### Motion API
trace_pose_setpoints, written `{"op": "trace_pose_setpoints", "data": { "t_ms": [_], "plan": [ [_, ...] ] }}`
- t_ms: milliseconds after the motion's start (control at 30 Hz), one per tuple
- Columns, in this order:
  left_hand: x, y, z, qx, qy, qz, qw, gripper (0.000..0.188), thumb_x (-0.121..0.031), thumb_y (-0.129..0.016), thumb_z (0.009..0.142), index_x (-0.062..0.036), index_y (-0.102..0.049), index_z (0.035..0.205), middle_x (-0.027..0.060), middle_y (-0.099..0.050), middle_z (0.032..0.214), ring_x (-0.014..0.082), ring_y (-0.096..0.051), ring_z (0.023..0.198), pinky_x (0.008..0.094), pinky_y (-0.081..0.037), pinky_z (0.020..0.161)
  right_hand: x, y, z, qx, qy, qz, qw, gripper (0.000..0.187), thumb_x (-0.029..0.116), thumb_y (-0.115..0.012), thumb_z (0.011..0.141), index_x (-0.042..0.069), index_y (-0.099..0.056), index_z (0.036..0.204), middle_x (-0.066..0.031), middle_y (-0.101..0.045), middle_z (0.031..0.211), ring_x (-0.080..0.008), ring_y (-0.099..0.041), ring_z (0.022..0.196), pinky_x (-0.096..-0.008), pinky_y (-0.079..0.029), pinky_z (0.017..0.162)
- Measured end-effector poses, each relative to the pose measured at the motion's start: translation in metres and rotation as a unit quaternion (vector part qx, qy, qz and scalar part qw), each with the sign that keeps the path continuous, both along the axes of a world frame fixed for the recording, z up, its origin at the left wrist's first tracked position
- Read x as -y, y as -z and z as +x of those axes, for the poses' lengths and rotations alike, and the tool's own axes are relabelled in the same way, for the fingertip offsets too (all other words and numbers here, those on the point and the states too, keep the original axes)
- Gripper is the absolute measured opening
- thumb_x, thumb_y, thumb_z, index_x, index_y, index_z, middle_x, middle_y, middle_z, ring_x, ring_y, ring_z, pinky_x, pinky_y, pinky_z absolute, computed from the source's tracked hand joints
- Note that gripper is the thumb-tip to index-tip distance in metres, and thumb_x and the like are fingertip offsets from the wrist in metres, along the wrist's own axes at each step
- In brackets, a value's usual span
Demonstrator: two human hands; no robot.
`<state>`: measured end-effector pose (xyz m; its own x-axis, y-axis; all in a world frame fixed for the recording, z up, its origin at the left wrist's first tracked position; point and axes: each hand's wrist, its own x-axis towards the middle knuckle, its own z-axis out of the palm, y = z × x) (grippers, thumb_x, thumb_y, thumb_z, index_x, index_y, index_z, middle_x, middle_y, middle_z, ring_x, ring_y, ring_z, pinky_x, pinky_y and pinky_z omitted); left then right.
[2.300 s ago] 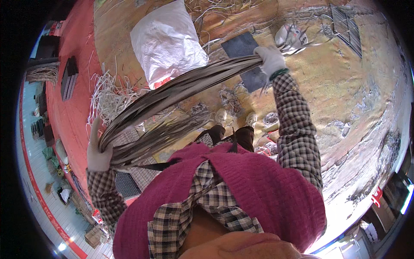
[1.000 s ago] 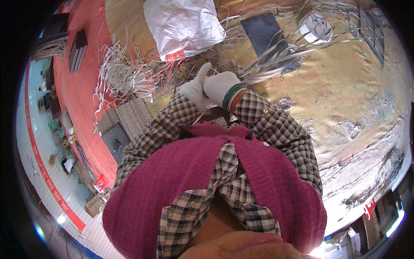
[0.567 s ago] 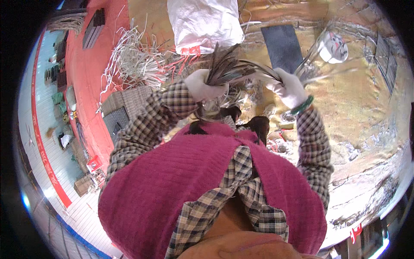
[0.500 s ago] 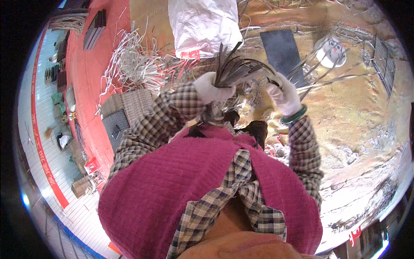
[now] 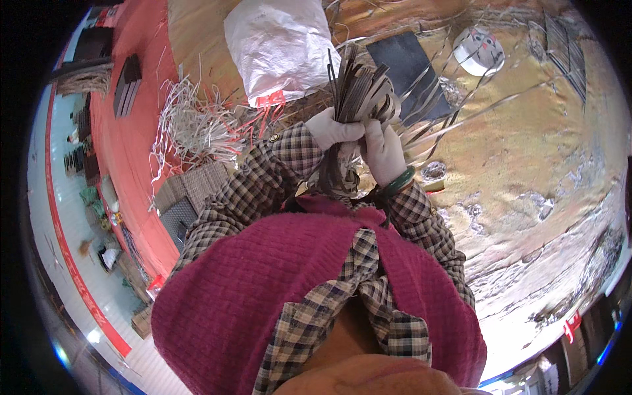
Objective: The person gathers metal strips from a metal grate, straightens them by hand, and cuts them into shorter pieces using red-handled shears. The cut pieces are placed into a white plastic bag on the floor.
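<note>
My left hand [image 5: 331,130], in a white glove, is closed round a bundle of dark and pale flat strips [image 5: 359,89] in front of my chest. The strips fan out upward from the grip, and the pale ones curl over at the right. My right hand [image 5: 385,153], gloved too, with a green bangle at the wrist, touches the left thumb and is closed on the strips at the bundle's right side. Long loose strips [image 5: 454,122] trail away to the right. The bundle's lower end hangs below both hands and is partly hidden.
Ahead lies a white sack [image 5: 280,49], with a black sheet [image 5: 411,76] and a round white container [image 5: 479,51] to its right. A heap of pale strips [image 5: 201,128] and a woven mat [image 5: 201,184] are on the left. Dark slats [image 5: 128,85] rest on red sheeting [image 5: 141,171].
My right hand has moved left and down, up against my left hand. The strips that arched between the hands are now gathered upright into a fuller bundle. The view has shifted slightly.
</note>
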<state>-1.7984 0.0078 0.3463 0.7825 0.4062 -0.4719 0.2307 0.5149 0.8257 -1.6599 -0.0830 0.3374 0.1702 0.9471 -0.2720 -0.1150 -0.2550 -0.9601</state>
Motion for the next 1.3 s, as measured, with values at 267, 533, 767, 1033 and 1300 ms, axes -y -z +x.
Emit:
{"op": "trace_pose_setpoints", "data": {
  "t_ms": [267,533,767,1033,1300],
  "plan": [
    [0.023,0.014,0.037,0.088,-0.071,-0.009,0.994,0.036,-0.034,-0.074,0.074,-0.0052,-0.061,0.091,0.0022,-0.059,0.070,0.0106,-0.055,0.056,0.0209,-0.042,0.048,0.011,-0.008,0.012,0.243,0.181,0.109,0.947,0.028,0.024,-0.052,0.087,-0.002,-0.053,0.097,-0.0186,-0.054,0.094,-0.0401,-0.055,0.084,-0.0444,-0.045,0.070],
    [0.025,0.007,0.055,0.121,0.057,-0.087,0.987,0.052,-0.045,-0.078,0.064,-0.0051,-0.060,0.093,0.0027,-0.056,0.068,0.0128,-0.054,0.055,0.0238,-0.040,0.046,0.035,-0.019,0.045,0.517,0.137,0.206,0.819,0.041,0.039,-0.045,0.090,0.006,-0.056,0.113,-0.0152,-0.053,0.112,-0.0345,-0.047,0.105,-0.0463,-0.035,0.090],
    [0.038,0.004,0.084,0.059,0.167,-0.183,0.967,0.023,-0.018,-0.074,0.070,-0.0059,-0.060,0.084,0.0021,-0.056,0.066,0.0116,-0.052,0.054,0.0236,-0.040,0.047,0.069,-0.006,0.075,0.144,0.102,0.024,0.984,0.040,0.028,-0.055,0.087,-0.001,-0.052,0.114,-0.0159,-0.060,0.097,-0.0279,-0.058,0.088,-0.0366,-0.045,0.079],
    [0.053,0.000,0.114,-0.076,0.227,-0.064,0.969,0.016,-0.016,-0.063,0.075,-0.0056,-0.060,0.087,-0.0018,-0.050,0.061,0.0063,-0.044,0.046,0.0205,-0.033,0.042,0.087,-0.007,0.112,-0.132,0.219,0.060,0.965,0.046,-0.007,-0.053,0.071,0.001,-0.048,0.116,-0.0061,-0.059,0.098,-0.0110,-0.056,0.088,-0.0246,-0.047,0.075],
    [0.066,0.017,0.140,-0.032,0.303,-0.212,0.929,0.020,-0.018,-0.065,0.069,-0.0070,-0.059,0.084,0.0000,-0.053,0.064,0.0075,-0.044,0.048,0.0228,-0.032,0.042,0.097,0.028,0.117,0.044,0.225,0.088,0.969,0.025,0.007,-0.045,0.082,0.004,-0.052,0.106,-0.0184,-0.061,0.086,-0.0318,-0.062,0.080,-0.0347,-0.048,0.071]
  ]
}}
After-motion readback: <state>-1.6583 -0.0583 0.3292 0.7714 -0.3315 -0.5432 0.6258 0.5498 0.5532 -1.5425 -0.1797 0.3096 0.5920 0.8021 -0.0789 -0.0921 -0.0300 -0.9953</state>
